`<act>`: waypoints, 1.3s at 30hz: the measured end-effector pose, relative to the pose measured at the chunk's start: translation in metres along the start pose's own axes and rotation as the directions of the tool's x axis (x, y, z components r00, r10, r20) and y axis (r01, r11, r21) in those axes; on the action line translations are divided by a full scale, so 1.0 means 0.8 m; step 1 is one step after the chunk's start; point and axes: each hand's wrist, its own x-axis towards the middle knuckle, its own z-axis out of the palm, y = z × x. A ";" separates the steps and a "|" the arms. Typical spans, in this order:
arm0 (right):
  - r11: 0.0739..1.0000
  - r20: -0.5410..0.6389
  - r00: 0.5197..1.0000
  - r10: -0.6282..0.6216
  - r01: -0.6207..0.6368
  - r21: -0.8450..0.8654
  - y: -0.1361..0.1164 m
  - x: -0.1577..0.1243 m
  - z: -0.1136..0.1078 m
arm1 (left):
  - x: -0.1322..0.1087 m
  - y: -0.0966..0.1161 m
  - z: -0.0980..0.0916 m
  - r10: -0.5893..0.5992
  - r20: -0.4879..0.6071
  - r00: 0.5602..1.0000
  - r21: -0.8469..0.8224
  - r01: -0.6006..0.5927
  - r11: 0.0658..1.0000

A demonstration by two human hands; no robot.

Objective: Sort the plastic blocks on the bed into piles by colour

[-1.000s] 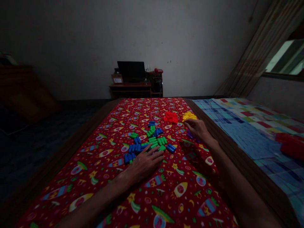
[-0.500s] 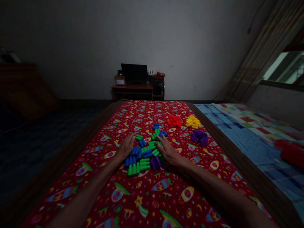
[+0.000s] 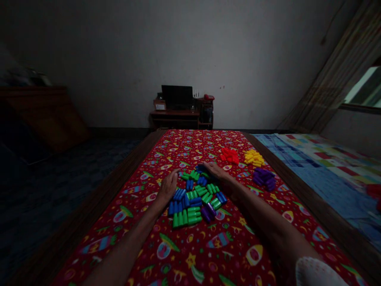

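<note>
A spread of small tube-shaped plastic pieces in green (image 3: 194, 215) and blue (image 3: 195, 201) lies on the red patterned cloth (image 3: 190, 242). Some purple pieces (image 3: 208, 212) sit at its near right edge. At the left edge of the spread, my left hand (image 3: 169, 185) rests on its side with fingers stretched out, nothing seen in its grasp. My right hand (image 3: 214, 171) reaches over the far right edge, fingers extended against blue and green pieces and partly covering them.
Separate piles of red pieces (image 3: 229, 156), yellow pieces (image 3: 254, 158) and purple pieces (image 3: 264, 178) lie to the right. Beyond the table stands a desk (image 3: 175, 114) with a monitor (image 3: 177, 96). A bed with a blue checked cover (image 3: 285, 155) adjoins on the right.
My right hand has moved from the right side of the spread to its far edge, uncovering green and blue pieces. My left hand stays by the left edge. The view has shifted.
</note>
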 end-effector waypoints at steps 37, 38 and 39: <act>0.716 -0.272 0.916 0.294 -0.400 -0.573 -0.006 -0.106 -0.100 | 0.005 -0.009 0.000 0.246 0.169 0.954 0.064 -0.260 0.964; 0.675 -0.307 0.905 0.293 -0.424 -0.605 -0.005 -0.107 -0.100 | 0.005 -0.008 -0.002 0.231 0.169 0.958 0.065 -0.245 0.967; 0.629 -0.345 0.895 0.283 -0.445 -0.637 -0.006 -0.107 -0.098 | 0.004 -0.007 -0.003 0.209 0.166 0.964 0.065 -0.222 0.973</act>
